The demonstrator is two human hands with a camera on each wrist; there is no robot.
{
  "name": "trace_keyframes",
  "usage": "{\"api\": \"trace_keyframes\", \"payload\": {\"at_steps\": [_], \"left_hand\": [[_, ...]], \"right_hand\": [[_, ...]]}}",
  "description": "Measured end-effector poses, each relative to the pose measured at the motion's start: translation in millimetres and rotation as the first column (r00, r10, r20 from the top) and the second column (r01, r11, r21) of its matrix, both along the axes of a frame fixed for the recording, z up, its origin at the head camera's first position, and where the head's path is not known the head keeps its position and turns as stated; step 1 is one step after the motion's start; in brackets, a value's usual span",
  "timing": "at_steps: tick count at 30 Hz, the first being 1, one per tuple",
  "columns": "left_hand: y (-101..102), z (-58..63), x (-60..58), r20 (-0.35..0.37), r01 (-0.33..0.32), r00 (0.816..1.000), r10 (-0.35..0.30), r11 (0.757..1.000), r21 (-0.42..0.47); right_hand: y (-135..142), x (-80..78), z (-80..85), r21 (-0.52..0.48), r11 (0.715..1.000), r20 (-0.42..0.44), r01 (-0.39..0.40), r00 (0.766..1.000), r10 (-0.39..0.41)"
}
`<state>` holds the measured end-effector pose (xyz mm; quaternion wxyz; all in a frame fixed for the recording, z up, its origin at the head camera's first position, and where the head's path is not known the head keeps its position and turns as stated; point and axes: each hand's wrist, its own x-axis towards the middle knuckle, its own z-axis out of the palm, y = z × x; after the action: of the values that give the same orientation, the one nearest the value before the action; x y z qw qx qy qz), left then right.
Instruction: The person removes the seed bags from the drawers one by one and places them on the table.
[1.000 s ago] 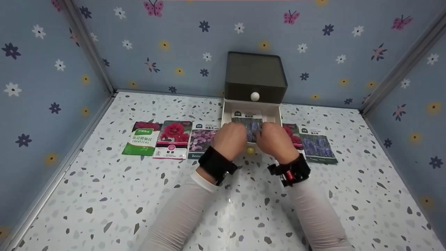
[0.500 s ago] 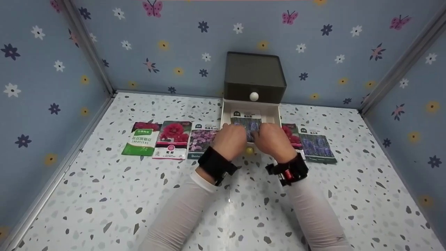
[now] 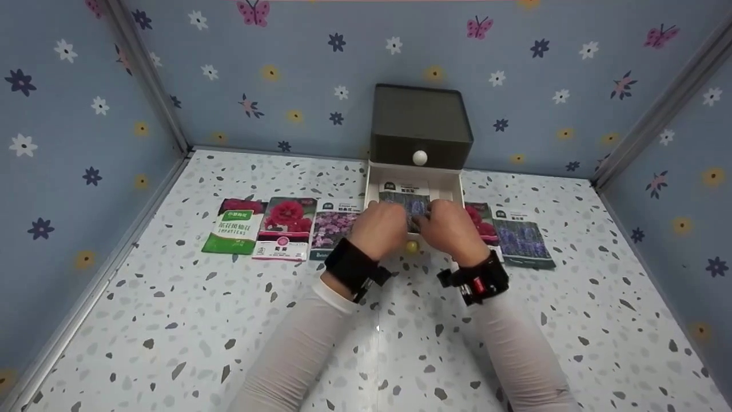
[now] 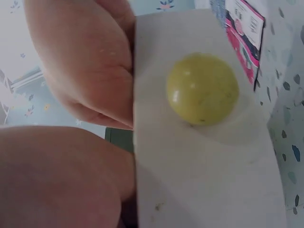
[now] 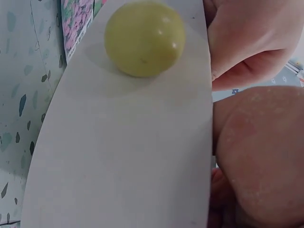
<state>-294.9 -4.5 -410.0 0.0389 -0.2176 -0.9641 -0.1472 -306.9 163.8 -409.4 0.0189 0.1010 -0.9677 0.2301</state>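
Observation:
A white drawer with a round yellow knob stands pulled out of the dark box. Inside it lies a lavender seed packet, picture side up. My left hand reaches over the drawer front, fingers curled at the packet's lower left. On the other side my right hand holds the packet's lower right part, fingertips overlapping it. Both wrist views show the hands close above the front panel's top edge, with most fingertips hidden behind it.
Left of the drawer lie a green-and-white impatiens packet, a red flower packet and a purple flower packet. To its right are another red flower packet and a second lavender packet. A patterned wall stands behind.
Both hands stay at the packet in the drawer with only slight finger movement. The head view shifts a little; the drawer and the other packets stay where they were.

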Motion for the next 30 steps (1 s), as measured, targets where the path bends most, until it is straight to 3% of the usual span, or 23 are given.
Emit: {"api": "trace_keyframes", "payload": {"at_steps": [8,13,20,30], "left_hand": [[-3,4.4,-2.5,-0.008,-0.017,1.000,0.018,0.999,0.051],[-6,5.8,-3.2,-0.020,-0.057,0.998,0.060,0.990,0.131],[-9,7.1,-2.3,-0.041,-0.113,0.991,0.125,0.970,0.215],[-17,12.9,-1.6,0.030,-0.179,0.983,0.180,0.916,0.358]], "right_hand": [[5,-0.2,3.6,-0.020,0.999,-0.072,0.036,0.997,-0.038],[8,-1.5,6.3,-0.083,0.996,-0.083,0.041,0.995,-0.048],[12,-2.9,11.5,-0.197,0.975,-0.005,0.099,0.995,-0.102],[16,-3.8,16.3,-0.265,0.956,0.058,0.130,0.991,-0.118]]}}
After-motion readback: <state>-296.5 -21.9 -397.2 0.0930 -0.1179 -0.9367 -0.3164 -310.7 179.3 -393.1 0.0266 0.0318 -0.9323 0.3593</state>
